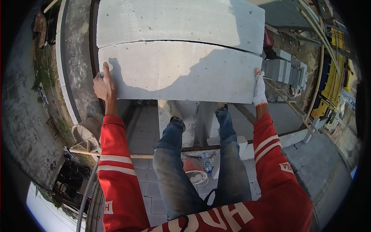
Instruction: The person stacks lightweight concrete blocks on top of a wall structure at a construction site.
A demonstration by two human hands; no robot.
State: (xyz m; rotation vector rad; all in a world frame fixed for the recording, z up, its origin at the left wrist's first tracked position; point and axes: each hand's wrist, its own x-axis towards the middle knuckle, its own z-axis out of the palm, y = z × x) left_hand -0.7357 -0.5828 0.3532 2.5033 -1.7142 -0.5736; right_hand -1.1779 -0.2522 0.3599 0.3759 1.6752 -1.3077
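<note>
Your bare left hand (105,87) and white-gloved right hand (260,89), wide apart, clamped the pale-grey, rectangular concrete block (185,73) by its ends; any shift called for even support.

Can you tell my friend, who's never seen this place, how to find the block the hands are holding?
Find the person's red sleeves and follow them up to two big pale blocks. Pick the nearer block, right above the jeans. The bare left hand and gloved right hand hold its ends; neither touches the farther block.
</note>
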